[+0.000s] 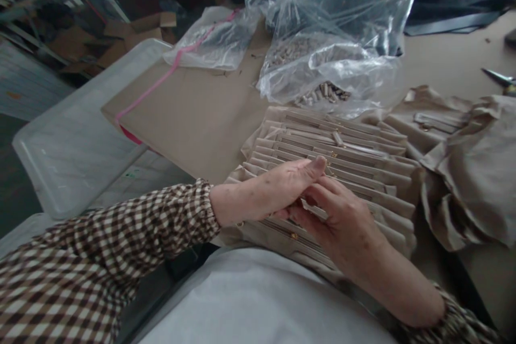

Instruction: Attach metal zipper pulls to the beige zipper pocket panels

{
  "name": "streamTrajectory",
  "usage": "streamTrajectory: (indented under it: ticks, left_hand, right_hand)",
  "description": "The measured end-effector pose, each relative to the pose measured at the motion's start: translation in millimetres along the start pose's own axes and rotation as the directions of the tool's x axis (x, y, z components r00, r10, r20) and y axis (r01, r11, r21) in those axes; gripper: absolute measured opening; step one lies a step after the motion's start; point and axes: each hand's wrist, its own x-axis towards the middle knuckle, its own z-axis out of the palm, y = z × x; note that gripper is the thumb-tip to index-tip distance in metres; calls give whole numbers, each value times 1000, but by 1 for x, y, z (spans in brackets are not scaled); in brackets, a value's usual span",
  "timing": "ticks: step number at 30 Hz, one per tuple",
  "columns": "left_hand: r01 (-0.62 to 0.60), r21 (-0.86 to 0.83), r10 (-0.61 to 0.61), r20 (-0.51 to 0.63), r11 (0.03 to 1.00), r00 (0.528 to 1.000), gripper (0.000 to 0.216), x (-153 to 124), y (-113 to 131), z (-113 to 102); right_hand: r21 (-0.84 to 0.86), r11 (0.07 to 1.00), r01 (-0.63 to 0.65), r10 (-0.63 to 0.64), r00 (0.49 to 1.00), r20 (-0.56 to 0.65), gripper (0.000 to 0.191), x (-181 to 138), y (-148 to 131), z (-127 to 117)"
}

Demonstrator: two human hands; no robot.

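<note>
Gingham (169,220) is covering my left arm, gathering at the wrist. Beyond it a translucent plastic tub (80,91) is sitting beside the surface (193,113), with open cardboard boxes (133,37) lying farther back. Along the surface a pink strip (177,59) is running toward a flat clear bag (217,45). My left hand (282,185) is reaching in over the zippered beige fabric pieces (294,142), its thumb extending and its other fingers mostly hiding behind my right. The pieces are lying overlapped in rows right in front of me, above the white cloth (258,301) on my lap, gold-coloured hardware (294,235) showing on some. Just behind them a larger clear bag (342,16) is holding many small pieces (328,92). My right hand (350,220) is meeting the left, its fingers curling inward; whether either hand is grasping something small between them, I cannot tell. Farther right, dark sheets (455,8) are lying at the back, crumpled beige cloth (475,183) is bunching up nearer me, and a pointed metal tool (500,76) is poking in at the edge.
</note>
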Motion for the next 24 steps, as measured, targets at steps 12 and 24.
streamTrajectory:
  ticks: [12,24]
  left_hand:
    - [106,140,-108,4,984,994,62,-10,-12,-10]
    - [69,447,-150,149,892,977,17,-30,-30,-1]
  right_hand:
    - [-107,994,-38,39,999,4,14,-17,2,-12]
    - [102,967,-234,199,942,270,18,-42,-11,-3]
